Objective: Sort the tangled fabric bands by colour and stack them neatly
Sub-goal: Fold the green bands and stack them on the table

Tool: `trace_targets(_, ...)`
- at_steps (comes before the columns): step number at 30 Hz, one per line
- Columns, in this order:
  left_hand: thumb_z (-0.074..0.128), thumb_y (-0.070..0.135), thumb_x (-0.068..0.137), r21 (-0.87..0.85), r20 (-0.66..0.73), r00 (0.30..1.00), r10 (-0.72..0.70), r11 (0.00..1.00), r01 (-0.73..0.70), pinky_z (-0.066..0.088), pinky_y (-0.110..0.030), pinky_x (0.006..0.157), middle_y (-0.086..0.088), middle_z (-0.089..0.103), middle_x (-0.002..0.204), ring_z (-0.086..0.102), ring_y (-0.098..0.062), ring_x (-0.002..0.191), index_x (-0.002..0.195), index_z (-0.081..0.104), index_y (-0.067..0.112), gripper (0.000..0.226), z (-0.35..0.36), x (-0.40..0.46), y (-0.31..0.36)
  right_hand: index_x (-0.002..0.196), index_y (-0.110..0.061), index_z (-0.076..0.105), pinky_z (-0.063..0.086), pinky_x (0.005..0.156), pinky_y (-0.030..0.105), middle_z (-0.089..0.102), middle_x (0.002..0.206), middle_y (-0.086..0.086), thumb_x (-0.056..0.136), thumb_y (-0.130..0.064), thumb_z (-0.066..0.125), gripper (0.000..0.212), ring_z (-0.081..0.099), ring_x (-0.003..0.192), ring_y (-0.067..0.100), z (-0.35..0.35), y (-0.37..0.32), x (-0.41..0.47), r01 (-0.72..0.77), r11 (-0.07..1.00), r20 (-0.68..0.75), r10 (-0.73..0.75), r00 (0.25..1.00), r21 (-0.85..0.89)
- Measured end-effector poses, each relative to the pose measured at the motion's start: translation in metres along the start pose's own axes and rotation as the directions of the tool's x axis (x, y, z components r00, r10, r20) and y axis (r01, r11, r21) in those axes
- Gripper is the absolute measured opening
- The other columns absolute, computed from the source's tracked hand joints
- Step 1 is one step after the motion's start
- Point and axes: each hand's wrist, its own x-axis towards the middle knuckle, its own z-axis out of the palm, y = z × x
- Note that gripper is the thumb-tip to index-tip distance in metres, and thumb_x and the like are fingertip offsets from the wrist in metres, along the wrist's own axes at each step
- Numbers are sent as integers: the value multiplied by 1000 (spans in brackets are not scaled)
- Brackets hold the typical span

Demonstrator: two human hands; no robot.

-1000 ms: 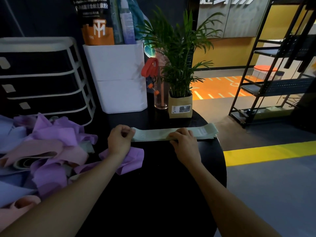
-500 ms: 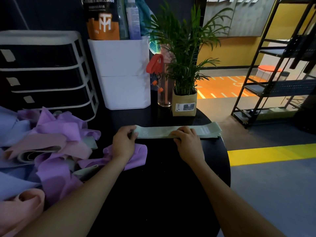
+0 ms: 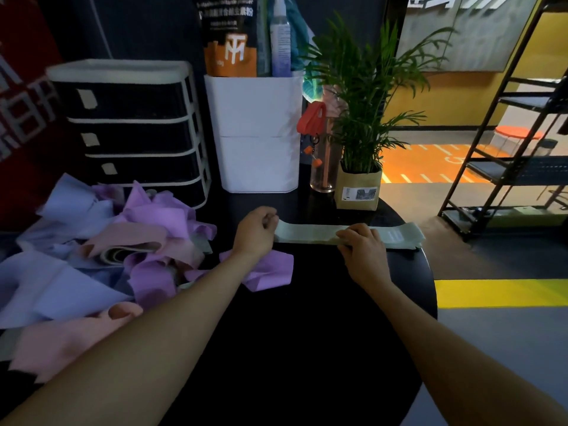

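Green band (image 3: 347,235) lies flat across the far side of the black table (image 3: 307,348), stretched out L to R. My left hand (image 3: 255,233) is curled into a fist at its L end, fingers pinching that end. My right hand (image 3: 362,245) sits approx mid-band, fingers bent over the near edge and pressing down on it; can't tell if the thumb is tucked under. Beyond the right hand the band runs on to the table's R rim, w/ a pale printed patch on top. It looks like more than one layer, edges lined up, but I can't count them.

Just under and behind the left wrist there's a purple band (image 3: 270,272), crumpled, touching the forearm. Further L of that grip is the tangled pile (image 3: 101,250): purple, pink, pale blue bands mixed, w/ a pink one nearest me at the L edge.

Past the left hand, at the back: a white bin (image 3: 258,142) w/ an orange-black pouch and bottles sticking out. L of it, a drawer unit (image 3: 129,130). Past the right hand, a potted plant (image 3: 359,186) in a paper-wrapped pot, w/ a clear bottle (image 3: 322,170) just beside it.
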Motion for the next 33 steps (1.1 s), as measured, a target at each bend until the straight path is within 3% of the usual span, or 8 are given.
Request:
trace_targets(4,55,7,91,27,-11,997,77,997,-76,37,-12,73,-11,68,102,55,-13,82,104,65,3,17,-32,-1,16,121,-16,60,40,97,37,53,121,5,90,-16,58,31,45,113,24,-4,-37,-1,37,998,-39,-35,999,54)
trace_targets(8,60,7,87,142,46,996,82,986,-88,41,-20,75,-3,65,94,55,-13,80,99,64,10,13,-70,-21,11,116,-10,64,35,90,29,58,115,10,88,-11,60,28,49,106,28,0,-89,-9,168,975,-18,-167,986,148)
trace_targets(12,62,10,86,208,67,995,75,974,-88,50,-30,84,5,62,88,60,-16,84,96,64,17,12,-110,-48,2,111,-6,66,39,91,34,59,111,16,85,-9,62,27,52,105,33,14,-129,-25,253,941,64,-273,960,224)
trace_targets(15,60,13,85,257,80,994,73,962,-91,53,-36,81,6,65,88,64,-19,84,93,64,21,12,-137,-66,-1,111,-8,66,40,92,37,60,110,15,84,-11,63,27,53,104,33,24,-151,-34,294,927,130,-329,935,231)
trace_targets(21,55,17,83,564,126,954,270,772,-293,48,-34,73,5,68,96,61,-20,90,92,68,24,17,-173,-105,-4,95,-17,69,44,81,39,64,98,9,75,-27,50,29,55,94,32,49,-177,-51,334,932,232,-359,904,141)
trace_targets(26,53,26,82,535,149,936,318,770,-346,42,-31,67,2,63,98,59,-25,92,86,62,24,10,-193,-117,-25,83,-9,70,43,79,36,64,89,11,79,-25,62,18,57,88,30,47,-189,-52,299,942,216,-327,920,150)
trace_targets(30,53,34,83,453,125,962,243,849,-273,48,-36,74,4,63,99,58,-19,93,92,65,25,17,-200,-114,-41,85,-12,68,42,83,38,62,92,8,81,-19,66,8,54,89,28,31,-204,-45,331,920,187,-370,910,209)
trace_targets(33,46,34,80,394,84,963,256,879,-268,48,-32,77,2,65,103,60,-17,93,103,68,18,35,-206,-111,-43,76,-13,59,40,74,30,56,74,-3,83,-8,58,9,52,76,21,16,-224,-43,390,870,183,-455,872,303)
